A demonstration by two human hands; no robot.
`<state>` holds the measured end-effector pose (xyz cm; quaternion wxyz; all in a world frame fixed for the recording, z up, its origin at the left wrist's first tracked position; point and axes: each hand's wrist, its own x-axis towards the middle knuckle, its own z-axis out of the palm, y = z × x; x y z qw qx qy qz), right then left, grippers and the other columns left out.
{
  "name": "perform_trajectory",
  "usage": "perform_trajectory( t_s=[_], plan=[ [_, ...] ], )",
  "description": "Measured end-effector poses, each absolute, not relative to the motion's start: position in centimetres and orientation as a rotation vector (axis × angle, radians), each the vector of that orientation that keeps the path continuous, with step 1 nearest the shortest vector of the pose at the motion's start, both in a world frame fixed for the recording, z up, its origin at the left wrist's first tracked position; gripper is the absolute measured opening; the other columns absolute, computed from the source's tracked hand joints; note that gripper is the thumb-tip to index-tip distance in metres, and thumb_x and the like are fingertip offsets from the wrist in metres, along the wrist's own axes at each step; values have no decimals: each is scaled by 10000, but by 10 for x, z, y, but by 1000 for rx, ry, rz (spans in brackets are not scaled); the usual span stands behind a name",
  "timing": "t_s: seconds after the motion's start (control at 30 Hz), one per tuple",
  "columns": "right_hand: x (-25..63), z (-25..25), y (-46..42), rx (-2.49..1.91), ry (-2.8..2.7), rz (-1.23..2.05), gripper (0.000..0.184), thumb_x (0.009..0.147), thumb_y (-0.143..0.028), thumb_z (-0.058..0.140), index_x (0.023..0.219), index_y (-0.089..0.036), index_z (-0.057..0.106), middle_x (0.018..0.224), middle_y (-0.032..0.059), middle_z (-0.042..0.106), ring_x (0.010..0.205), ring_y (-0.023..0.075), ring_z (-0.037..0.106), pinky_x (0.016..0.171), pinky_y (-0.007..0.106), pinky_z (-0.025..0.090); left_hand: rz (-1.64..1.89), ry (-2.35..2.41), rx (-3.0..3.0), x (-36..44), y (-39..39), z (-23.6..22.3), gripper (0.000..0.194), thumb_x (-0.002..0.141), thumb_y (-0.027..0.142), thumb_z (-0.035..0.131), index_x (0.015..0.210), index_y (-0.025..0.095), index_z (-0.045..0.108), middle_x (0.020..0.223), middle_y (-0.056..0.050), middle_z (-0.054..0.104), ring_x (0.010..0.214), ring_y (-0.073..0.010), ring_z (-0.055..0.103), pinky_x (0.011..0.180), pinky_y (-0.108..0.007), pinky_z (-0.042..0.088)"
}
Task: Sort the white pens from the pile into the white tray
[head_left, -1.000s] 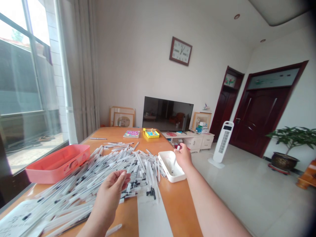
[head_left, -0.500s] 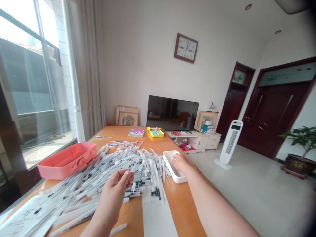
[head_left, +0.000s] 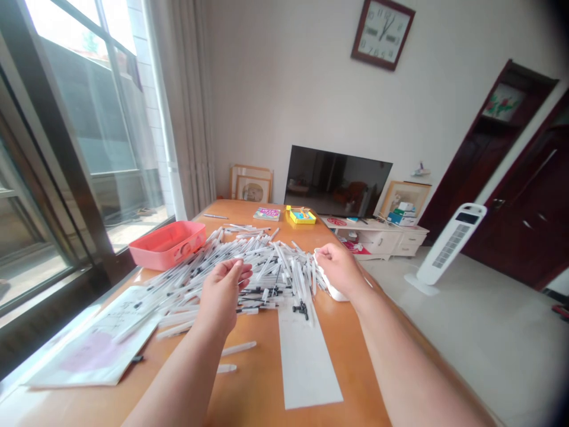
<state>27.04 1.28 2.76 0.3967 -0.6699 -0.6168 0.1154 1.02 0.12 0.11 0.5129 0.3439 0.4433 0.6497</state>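
Note:
A large heap of thin clear pens with black tips and parts [head_left: 262,273] lies across the middle of the orange wooden table [head_left: 249,385]. My left hand [head_left: 221,293] hovers palm up at the heap's near edge, fingers curled and apart, with nothing visible in it. My right hand [head_left: 340,270] sits at the heap's right side, over a white plastic box [head_left: 335,293] that it mostly hides. Its fingertips are bunched, and I cannot tell whether they hold anything. Two loose pens [head_left: 239,348] lie on the wood below the heap.
A pink plastic tray [head_left: 166,244] stands left of the heap. Printed paper [head_left: 100,338] lies at the near left, and a white paper strip [head_left: 306,362] runs below the heap. A book [head_left: 267,213] and yellow box [head_left: 301,216] stand at the far end, with a window along the left.
The view has tipped downward and swung left, so the room has shifted up and right. My right hand has risen from inside the white box to its far edge.

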Motion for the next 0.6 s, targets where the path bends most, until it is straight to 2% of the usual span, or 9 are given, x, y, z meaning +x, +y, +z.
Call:
perform_trajectory(
  t_s=[0.07, 0.2, 0.4, 0.6],
  plan=[
    [241, 33, -12, -1464, -1759, 507, 187, 853, -317, 522, 880, -194, 659, 827, 11, 689, 744, 158, 606, 652, 240, 421, 1607, 1052, 750, 4, 3, 4, 334, 740, 382, 760, 962, 167, 633, 930, -97, 730, 822, -181, 688, 742, -297, 501],
    [197, 33, -51, -1374, -2053, 747, 130, 819, -251, 544, 834, -211, 667, 766, -13, 678, 668, 136, 577, 576, 224, 375, 1679, 1032, 644, -5, 8, 5, 292, 719, 312, 764, 932, 163, 631, 926, -104, 726, 806, -188, 695, 692, -279, 501],
    [188, 19, -54, -1557, -2107, 653, 140, 787, -190, 529, 807, -227, 662, 718, -18, 666, 646, 139, 573, 540, 227, 329, 1694, 1022, 606, -9, 9, 5, 285, 713, 293, 761, 928, 162, 626, 930, -108, 724, 766, -171, 685, 653, -259, 489],
    [161, 0, -61, -1360, -2326, 670, 125, 766, -242, 614, 861, -247, 696, 799, -19, 697, 723, 147, 610, 622, 230, 371, 1695, 1011, 596, -10, 7, 6, 304, 712, 300, 754, 948, 166, 616, 937, -107, 724, 732, -155, 672, 622, -245, 468]
  ],
)
